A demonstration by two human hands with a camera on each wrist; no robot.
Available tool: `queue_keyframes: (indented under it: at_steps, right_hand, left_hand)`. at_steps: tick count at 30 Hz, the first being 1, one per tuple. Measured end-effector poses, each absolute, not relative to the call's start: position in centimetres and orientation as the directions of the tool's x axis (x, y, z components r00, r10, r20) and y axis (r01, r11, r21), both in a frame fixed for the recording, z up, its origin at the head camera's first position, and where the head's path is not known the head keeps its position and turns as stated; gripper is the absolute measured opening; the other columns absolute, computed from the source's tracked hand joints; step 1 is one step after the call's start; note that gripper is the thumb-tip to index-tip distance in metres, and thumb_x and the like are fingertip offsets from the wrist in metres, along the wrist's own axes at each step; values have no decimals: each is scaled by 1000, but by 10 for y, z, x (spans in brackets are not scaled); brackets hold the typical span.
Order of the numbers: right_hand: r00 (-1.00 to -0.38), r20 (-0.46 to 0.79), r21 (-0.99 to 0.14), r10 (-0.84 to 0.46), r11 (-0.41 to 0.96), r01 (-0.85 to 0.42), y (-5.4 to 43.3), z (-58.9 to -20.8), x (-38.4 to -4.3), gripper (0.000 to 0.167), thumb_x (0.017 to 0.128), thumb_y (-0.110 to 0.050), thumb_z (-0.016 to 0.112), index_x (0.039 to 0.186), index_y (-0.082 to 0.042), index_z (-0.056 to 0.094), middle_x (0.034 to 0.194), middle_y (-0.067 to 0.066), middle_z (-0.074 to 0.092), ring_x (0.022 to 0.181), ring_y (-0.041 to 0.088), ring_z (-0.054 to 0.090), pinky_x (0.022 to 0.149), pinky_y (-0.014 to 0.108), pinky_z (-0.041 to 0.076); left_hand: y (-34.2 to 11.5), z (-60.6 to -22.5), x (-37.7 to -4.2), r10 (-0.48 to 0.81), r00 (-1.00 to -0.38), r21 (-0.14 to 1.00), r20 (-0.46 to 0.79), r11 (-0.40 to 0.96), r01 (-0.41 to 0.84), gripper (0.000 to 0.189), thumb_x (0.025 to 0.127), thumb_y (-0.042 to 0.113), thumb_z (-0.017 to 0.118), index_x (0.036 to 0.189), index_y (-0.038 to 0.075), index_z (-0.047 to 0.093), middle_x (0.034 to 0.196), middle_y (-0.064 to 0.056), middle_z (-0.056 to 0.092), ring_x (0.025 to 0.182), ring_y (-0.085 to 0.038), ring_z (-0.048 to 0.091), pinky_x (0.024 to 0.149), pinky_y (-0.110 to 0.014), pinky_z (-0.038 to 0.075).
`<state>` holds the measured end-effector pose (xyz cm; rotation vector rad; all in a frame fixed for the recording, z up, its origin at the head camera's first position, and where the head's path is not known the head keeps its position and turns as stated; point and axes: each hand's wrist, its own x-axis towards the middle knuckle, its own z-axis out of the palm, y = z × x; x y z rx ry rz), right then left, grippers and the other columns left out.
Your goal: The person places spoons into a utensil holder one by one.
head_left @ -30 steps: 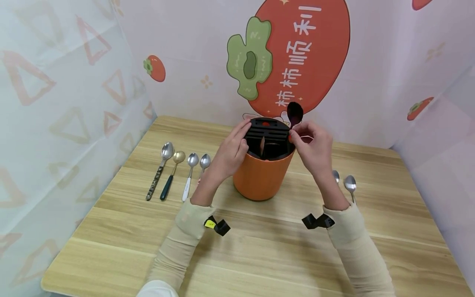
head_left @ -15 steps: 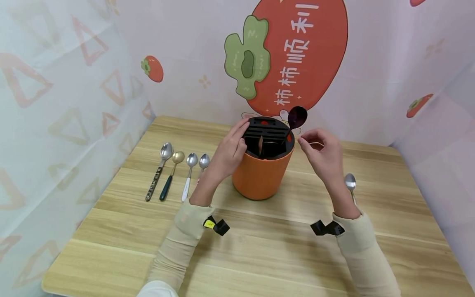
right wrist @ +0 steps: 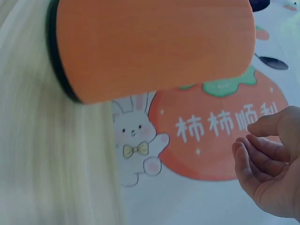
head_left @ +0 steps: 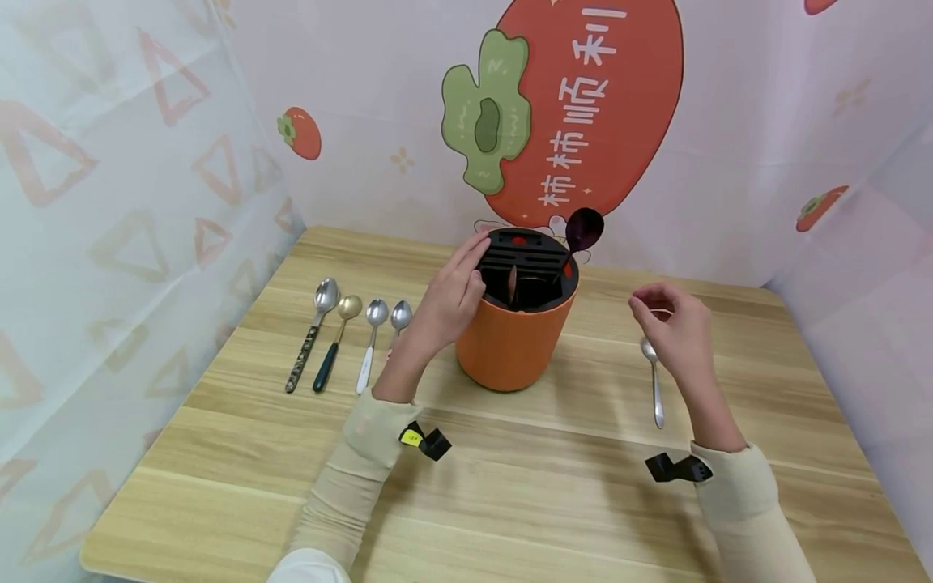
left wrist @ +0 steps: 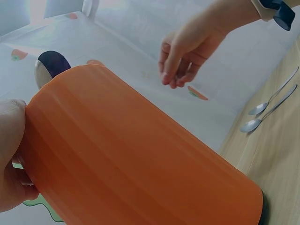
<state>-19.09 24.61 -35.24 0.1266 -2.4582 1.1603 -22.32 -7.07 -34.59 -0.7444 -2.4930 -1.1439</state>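
Note:
An orange utensil holder (head_left: 510, 348) with a black slotted top (head_left: 525, 257) stands upright on the table. My left hand (head_left: 448, 306) rests against its left rim, fingers extended along the edge. Out of the holder's right side leans a dark purple spoon (head_left: 585, 230), bowl up and handle down inside. My right hand (head_left: 678, 328) is in the air to the right, apart from the holder, its fingers loosely bent and holding nothing. Below it lies a silver spoon (head_left: 654, 385). The left wrist view shows another silver spoon (left wrist: 258, 108) beside it, hidden from the head view.
Left of the holder, several spoons lie in a row: one with a patterned handle (head_left: 306, 348), a gold one with a green handle (head_left: 331, 356), a white-handled one (head_left: 370, 348) and one partly behind my left arm (head_left: 400, 314). Printed cloth walls (head_left: 364, 97) surround the wooden table (head_left: 510, 502).
My right hand has let go of the dark spoon and moved right and toward me. The spoon has tipped slightly right in the holder. My left hand has stayed on the rim.

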Motion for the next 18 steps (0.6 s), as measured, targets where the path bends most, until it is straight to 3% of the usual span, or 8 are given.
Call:
queue_keyframes:
  at_steps: [12, 18]
  right_hand:
    - [-946, 312, -638, 86, 757, -142, 284, -380, -186, 19, 90, -6, 67, 100, 9, 70, 93, 27, 72, 68, -17, 48, 64, 1, 40]
    - [-978, 199, -547, 54, 835, -66, 302, -395, -184, 18, 87, -7, 68, 94, 10, 71, 84, 24, 72, 66, 12, 60, 56, 19, 43]
  left_hand:
    - [-73, -346, -223, 317, -827, 622, 465, 548, 560, 59, 97, 20, 27, 151, -2, 38, 162, -11, 33, 149, -26, 34, 121, -42, 31]
    - [-71, -346, -223, 327, -817, 618, 474, 538, 574, 60, 97, 22, 27, 150, -3, 39, 160, -14, 35, 148, -27, 36, 121, -43, 32]
